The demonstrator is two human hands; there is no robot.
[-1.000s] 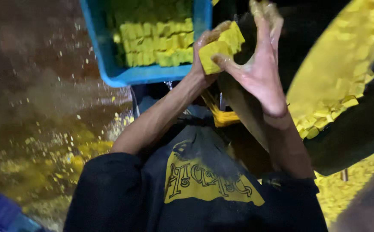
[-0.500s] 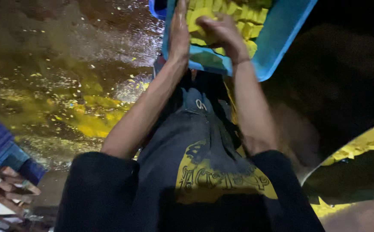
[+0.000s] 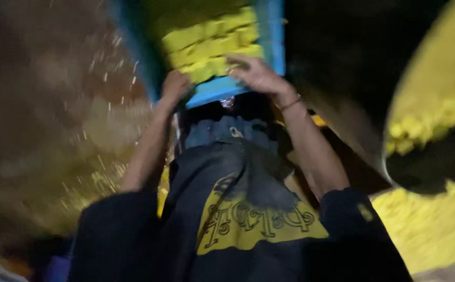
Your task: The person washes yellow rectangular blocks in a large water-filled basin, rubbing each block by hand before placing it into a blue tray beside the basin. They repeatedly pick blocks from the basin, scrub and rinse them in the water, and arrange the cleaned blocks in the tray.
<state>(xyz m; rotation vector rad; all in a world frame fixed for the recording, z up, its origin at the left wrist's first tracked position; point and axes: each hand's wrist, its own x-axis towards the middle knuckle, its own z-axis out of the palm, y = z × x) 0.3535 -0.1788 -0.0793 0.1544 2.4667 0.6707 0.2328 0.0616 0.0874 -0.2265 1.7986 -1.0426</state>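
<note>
Nearest to me is my own dark shirt (image 3: 238, 219) with its yellow print, and both my bare forearms reach away from it toward a blue crate (image 3: 275, 36) ahead. The frame is blurred, so fine detail is lost.

My left hand (image 3: 174, 86) sits at the crate's near rim, toward its left corner, fingers curled against the blue edge; I cannot tell whether they truly clasp it or only press on it. My right hand (image 3: 258, 75), a thin band at the wrist, lies just beyond the same near rim, toward the right corner, fingers spread flat and loose over the front row of yellow blocks (image 3: 211, 44), gripping nothing that I can make out.

The blocks lie in rows running across the crate, side to side, straight ahead of my fingertips. My right hand is on them; my left is beside them, on the rim.

Farther right, well apart, a big dark round pan (image 3: 431, 130) holds more yellow pieces.
</note>
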